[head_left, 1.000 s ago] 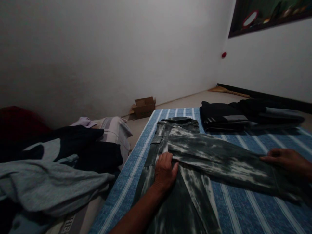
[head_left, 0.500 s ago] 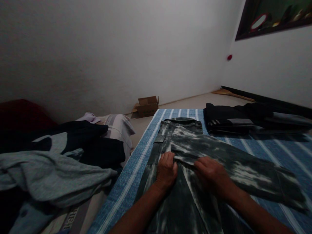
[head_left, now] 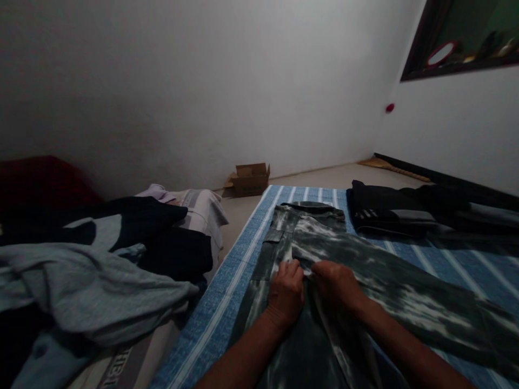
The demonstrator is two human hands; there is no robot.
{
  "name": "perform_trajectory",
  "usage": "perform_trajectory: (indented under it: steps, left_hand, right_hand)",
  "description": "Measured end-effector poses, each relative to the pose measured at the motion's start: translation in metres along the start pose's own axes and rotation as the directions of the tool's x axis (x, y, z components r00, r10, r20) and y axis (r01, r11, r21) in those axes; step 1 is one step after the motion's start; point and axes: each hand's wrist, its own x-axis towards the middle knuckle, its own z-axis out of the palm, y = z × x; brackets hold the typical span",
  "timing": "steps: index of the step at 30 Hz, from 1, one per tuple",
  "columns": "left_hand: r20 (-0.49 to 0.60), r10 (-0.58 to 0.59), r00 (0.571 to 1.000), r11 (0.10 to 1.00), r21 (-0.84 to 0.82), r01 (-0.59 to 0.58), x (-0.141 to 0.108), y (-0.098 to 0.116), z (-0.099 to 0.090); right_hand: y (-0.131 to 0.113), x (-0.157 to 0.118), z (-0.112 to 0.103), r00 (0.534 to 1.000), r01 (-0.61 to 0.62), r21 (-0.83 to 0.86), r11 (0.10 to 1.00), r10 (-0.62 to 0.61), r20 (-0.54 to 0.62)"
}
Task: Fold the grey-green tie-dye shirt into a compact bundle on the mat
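Observation:
A pair of dark grey-green trousers with pale blotches lies on the blue striped cloth. Its waistband is at the far end, one leg slants off to the right, and the other runs toward me. Fingers curled, my left hand grips the fabric near the middle, below a flap pocket. Close to its right, my right hand pinches the inner edge of the slanting leg. A fold of cloth lies under and between both hands.
Folded black clothes sit on the striped cloth at the right. To the left, a loose heap holds a grey garment and dark clothes. An open cardboard box stands on the floor by the wall.
My right hand has moved left, closer to my left hand, still on the trousers' fabric. The whole view has shifted slightly, so things appear lower and further right.

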Motion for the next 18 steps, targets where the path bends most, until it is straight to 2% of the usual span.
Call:
perform_trajectory:
  steps: [3, 6, 8, 12, 18]
  left_hand:
    - [0.001, 0.029, 1.000, 1.000, 0.009, -0.029, -0.001, 0.000, 0.000]
    - [0.042, 0.029, 0.999, 0.998, 0.047, -0.031, 0.000, 0.000, -0.001]
    - [0.065, 0.023, 0.998, 0.997, 0.073, -0.028, 0.000, 0.001, -0.002]
    - [0.062, 0.035, 0.997, 0.995, 0.089, -0.041, 0.000, 0.001, -0.003]
    - [0.030, 0.051, 0.998, 0.996, 0.078, -0.053, -0.002, -0.001, -0.002]
  right_hand:
    - [0.007, 0.028, -0.001, 0.997, 0.049, 0.088, 0.995, -0.043, -0.061]
    - [0.012, 0.050, 0.009, 0.995, 0.100, 0.150, 0.984, -0.099, -0.011]
    - [0.016, 0.056, 0.019, 0.998, 0.046, 0.137, 0.989, -0.051, 0.033]
    - [0.024, 0.052, 0.034, 0.992, -0.122, 0.084, 0.989, 0.120, 0.026]
    - [0.026, 0.053, 0.036, 0.981, -0.193, 0.109, 0.975, 0.191, 0.029]
